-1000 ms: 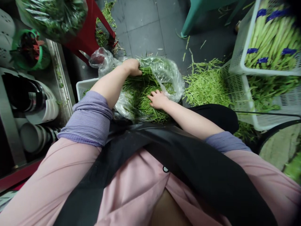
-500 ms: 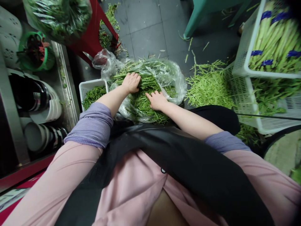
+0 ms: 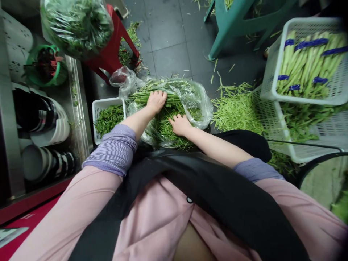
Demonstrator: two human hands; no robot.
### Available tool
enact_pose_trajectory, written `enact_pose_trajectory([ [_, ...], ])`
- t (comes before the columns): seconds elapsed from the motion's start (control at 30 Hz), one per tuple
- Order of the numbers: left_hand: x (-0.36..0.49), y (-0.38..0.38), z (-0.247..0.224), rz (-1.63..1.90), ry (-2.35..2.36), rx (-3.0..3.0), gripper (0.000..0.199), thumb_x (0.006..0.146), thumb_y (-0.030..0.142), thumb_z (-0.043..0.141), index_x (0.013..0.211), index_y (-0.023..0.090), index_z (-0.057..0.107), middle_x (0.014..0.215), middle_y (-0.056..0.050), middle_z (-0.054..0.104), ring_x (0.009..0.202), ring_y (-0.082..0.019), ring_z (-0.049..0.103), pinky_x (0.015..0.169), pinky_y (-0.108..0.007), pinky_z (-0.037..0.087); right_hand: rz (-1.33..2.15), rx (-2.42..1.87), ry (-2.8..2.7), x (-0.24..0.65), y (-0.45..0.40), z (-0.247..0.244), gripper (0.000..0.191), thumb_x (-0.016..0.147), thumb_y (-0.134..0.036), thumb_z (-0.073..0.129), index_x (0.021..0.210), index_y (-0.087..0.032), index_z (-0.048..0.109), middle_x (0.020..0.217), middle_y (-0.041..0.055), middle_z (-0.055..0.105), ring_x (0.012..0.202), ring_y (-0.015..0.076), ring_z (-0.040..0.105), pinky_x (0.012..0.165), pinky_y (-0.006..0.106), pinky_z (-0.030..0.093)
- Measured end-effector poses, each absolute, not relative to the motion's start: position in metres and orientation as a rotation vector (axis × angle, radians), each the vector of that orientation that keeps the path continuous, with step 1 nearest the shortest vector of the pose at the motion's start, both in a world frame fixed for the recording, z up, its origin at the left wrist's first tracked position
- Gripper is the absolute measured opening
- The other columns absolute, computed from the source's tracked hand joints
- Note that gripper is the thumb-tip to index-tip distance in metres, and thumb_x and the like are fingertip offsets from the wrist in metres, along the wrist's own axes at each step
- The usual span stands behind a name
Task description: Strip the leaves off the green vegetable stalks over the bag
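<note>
Leafy green stems [image 3: 144, 97] lie in an open clear plastic bag [image 3: 205, 103] on the floor in front of me. My left hand [image 3: 157, 102] rests palm down across the long stems near the far side of the bag, its fingers slightly apart. Closer to me, my right hand [image 3: 181, 125] lies on loose finer greens [image 3: 165, 127] with its fingers spread. Neither hand visibly lifts anything; the left fingertips are partly lost among the stems.
A white basket of greens [image 3: 110, 117] stands left of the bag. Right of it lies a heap of pale green strips [image 3: 236, 108], beside stacked white crates [image 3: 272, 81] with banded stalks. Beyond are a red stool [image 3: 108, 50], a bulging greens bag [image 3: 78, 29] and a green stool [image 3: 228, 25].
The view has shifted, so most of the scene sits lower. My left hand has slid a little to the right over the stems; my right hand stays nearly in place.
</note>
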State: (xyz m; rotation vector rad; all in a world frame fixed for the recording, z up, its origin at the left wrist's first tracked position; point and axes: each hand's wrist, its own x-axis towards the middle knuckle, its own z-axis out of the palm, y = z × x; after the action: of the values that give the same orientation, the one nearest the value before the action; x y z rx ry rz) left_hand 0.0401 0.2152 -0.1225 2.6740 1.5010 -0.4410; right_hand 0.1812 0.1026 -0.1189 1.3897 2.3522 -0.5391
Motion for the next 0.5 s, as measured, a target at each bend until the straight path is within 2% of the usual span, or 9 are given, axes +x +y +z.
enact_pose_trajectory([
  [0.1,0.048,0.236,-0.094,-0.556,1.462,2.593,0.063,0.079,0.024,0.056,0.139,0.009,0.044,0.115,-0.020,0.064,0.114,-0.033,0.057,0.097,-0.043,0.040,-0.564,1.385,2.349,0.181,0.104,-0.117,0.055,0.091,-0.025,0.038,0.144,-0.012,0.043,0.137,0.0201,0.050,0.125,0.0347,0.043,0.101,0.051,0.035],
  [0.2,0.059,0.259,-0.067,-0.751,1.442,2.441,0.062,0.067,0.031,0.066,0.126,0.012,0.060,0.108,-0.016,0.068,0.111,-0.033,0.059,0.094,-0.038,0.044,-0.583,1.373,2.349,0.180,0.105,-0.115,0.055,0.091,-0.022,0.036,0.144,-0.011,0.044,0.137,0.0211,0.050,0.125,0.0351,0.043,0.101,0.052,0.034],
  [0.33,0.067,0.281,-0.048,-0.899,1.327,2.346,0.057,0.061,0.034,0.067,0.115,0.017,0.070,0.098,-0.009,0.071,0.106,-0.028,0.061,0.089,-0.030,0.046,-0.565,1.385,2.374,0.178,0.102,-0.109,0.051,0.092,-0.019,0.031,0.139,-0.010,0.049,0.132,0.0212,0.054,0.121,0.0347,0.046,0.100,0.052,0.034],
  [0.4,0.068,0.285,-0.045,-0.939,1.308,2.318,0.056,0.062,0.034,0.064,0.115,0.019,0.071,0.093,-0.006,0.072,0.103,-0.025,0.062,0.087,-0.028,0.047,-0.545,1.395,2.483,0.176,0.100,-0.103,0.049,0.092,-0.016,0.028,0.135,-0.009,0.052,0.129,0.0209,0.056,0.117,0.0327,0.048,0.097,0.048,0.036],
  [0.5,0.068,0.285,-0.044,-0.969,1.355,2.268,0.056,0.062,0.033,0.061,0.115,0.019,0.072,0.093,-0.005,0.072,0.099,-0.024,0.063,0.085,-0.028,0.048,-0.521,1.396,2.710,0.171,0.101,-0.097,0.048,0.093,-0.014,0.027,0.135,-0.009,0.049,0.134,0.0209,0.051,0.115,0.0294,0.048,0.090,0.041,0.039],
])
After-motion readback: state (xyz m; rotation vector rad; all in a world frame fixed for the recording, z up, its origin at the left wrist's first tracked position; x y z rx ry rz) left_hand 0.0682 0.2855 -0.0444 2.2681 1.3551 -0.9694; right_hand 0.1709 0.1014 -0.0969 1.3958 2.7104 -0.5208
